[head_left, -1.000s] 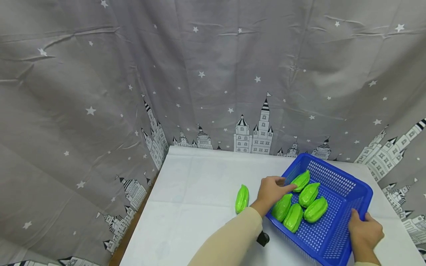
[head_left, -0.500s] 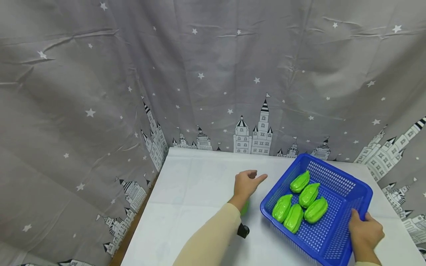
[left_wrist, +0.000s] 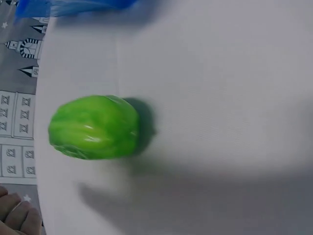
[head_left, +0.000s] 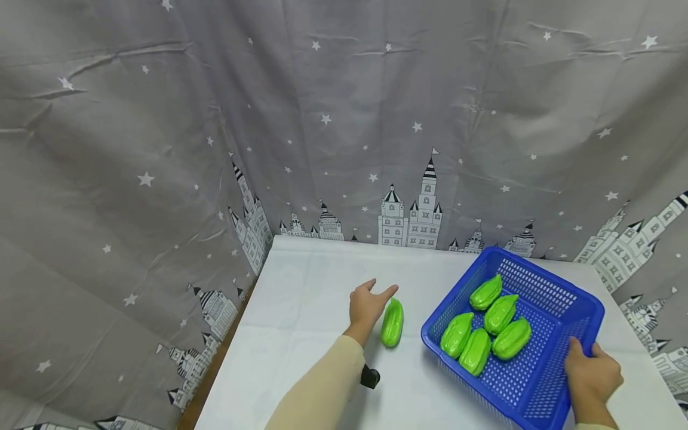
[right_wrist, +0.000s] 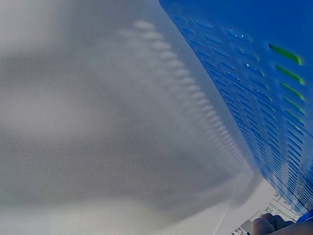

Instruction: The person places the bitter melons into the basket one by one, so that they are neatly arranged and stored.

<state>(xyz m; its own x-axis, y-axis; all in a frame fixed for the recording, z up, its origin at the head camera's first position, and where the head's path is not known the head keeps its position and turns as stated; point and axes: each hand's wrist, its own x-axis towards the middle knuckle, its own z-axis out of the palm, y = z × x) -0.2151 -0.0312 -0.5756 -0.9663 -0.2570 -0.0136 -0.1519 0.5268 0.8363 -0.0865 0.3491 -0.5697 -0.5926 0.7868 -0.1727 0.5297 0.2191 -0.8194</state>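
A glossy green ridged fruit [head_left: 393,323], shaped like a star fruit, lies alone on the white table. My left hand [head_left: 366,306] is just to its left, thumb and fingers spread apart with nothing between them. In the left wrist view the same fruit [left_wrist: 94,128] sits on the cloth, and curled-looking fingertips [left_wrist: 22,215] show at the lower left corner. My right hand [head_left: 593,376] grips the right side of a blue plastic basket [head_left: 518,385], thumb over the rim. Several more green fruits [head_left: 500,315] lie in the basket's left half.
White cloth covers the table [head_left: 312,298], whose left edge [head_left: 226,358] shows brown wood. A grey curtain [head_left: 333,89] printed with stars and castles hangs behind and beside it. A small black device [head_left: 370,377] is under my left wrist.
My left hand has moved left from the basket, out past the lone fruit to its left side. My right hand stays on the basket, and the fruits in it have not moved.
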